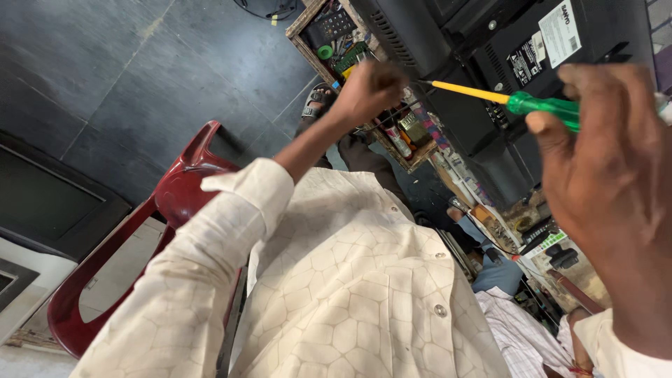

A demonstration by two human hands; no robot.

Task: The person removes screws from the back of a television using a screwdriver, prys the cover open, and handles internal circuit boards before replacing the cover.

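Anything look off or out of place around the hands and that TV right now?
Nothing looks broken or spilled. The right hand holds a green-handled screwdriver aimed at the black TV's back panel. The left hand is fisted over a wooden tray crowded with loose parts; that jumble is the only untidy spot.

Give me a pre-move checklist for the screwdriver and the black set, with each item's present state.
1. Screwdriver gripped by right hand: ok, fingers wrap the green handle.
2. Tip seated on a screw: cannot tell, the left hand hides it.
3. Left hand at the tip end of the yellow shaft: ok, closed in a fist there.
4. Black set back faces the person: ok.
5. Tray of parts within view: ok, beyond the left hand.
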